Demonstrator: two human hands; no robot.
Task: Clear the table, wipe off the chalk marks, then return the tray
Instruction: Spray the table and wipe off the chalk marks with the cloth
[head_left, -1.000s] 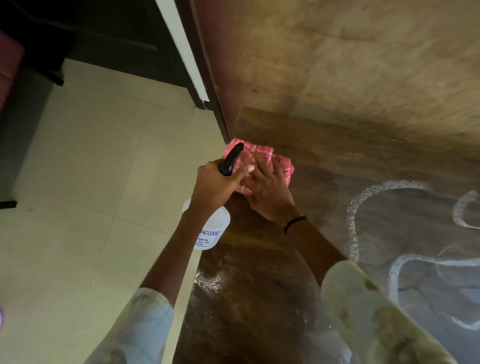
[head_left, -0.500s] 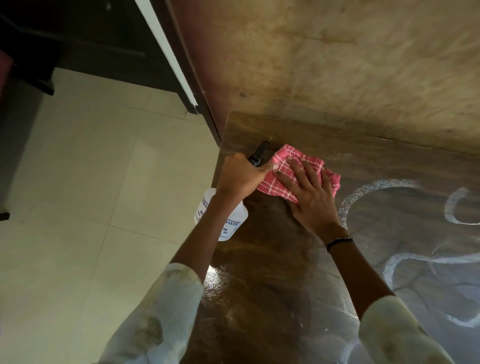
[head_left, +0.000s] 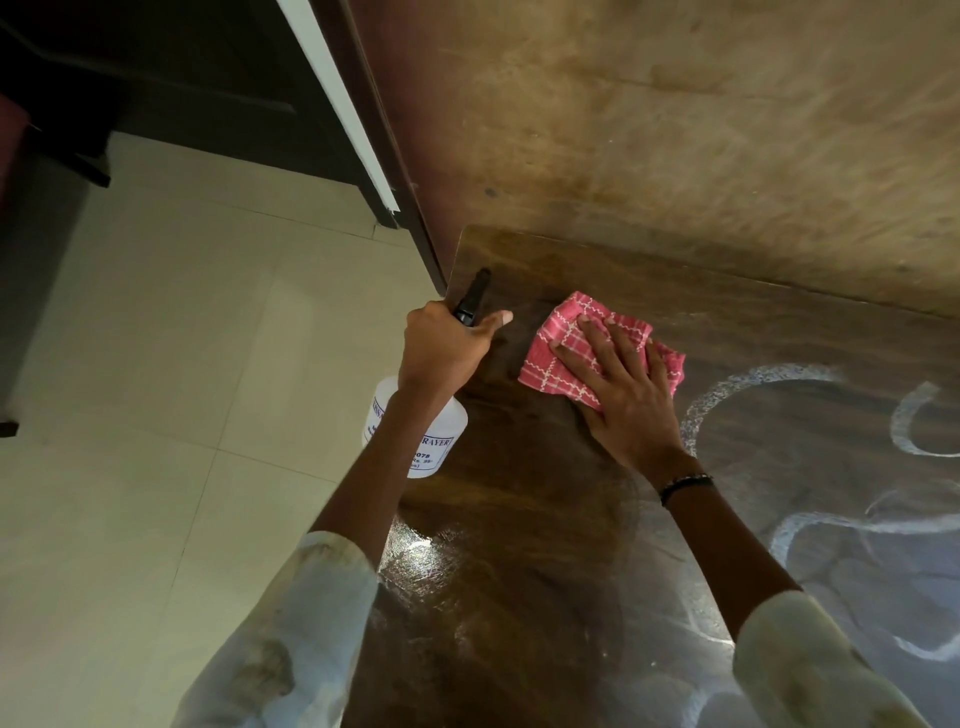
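Note:
A dark wooden table (head_left: 519, 571) fills the lower right, wet and shiny near its left edge. My right hand (head_left: 623, 395) lies flat on a folded pink checked cloth (head_left: 561, 343), pressing it onto the table near the far left corner. My left hand (head_left: 441, 348) grips a white spray bottle (head_left: 415, 431) with a black nozzle, held at the table's left edge. White chalk marks (head_left: 753, 384) curve across the table to the right of the cloth. No tray is in view.
A brown wall (head_left: 675, 130) stands right behind the table's far edge. A dark door frame (head_left: 374, 156) with a white strip runs down to the table's far left corner. Pale floor tiles (head_left: 182, 415) lie to the left.
My right hand has slid the pink cloth rightward along the table, away from the left edge and toward the chalk marks. My left hand keeps hold of the spray bottle.

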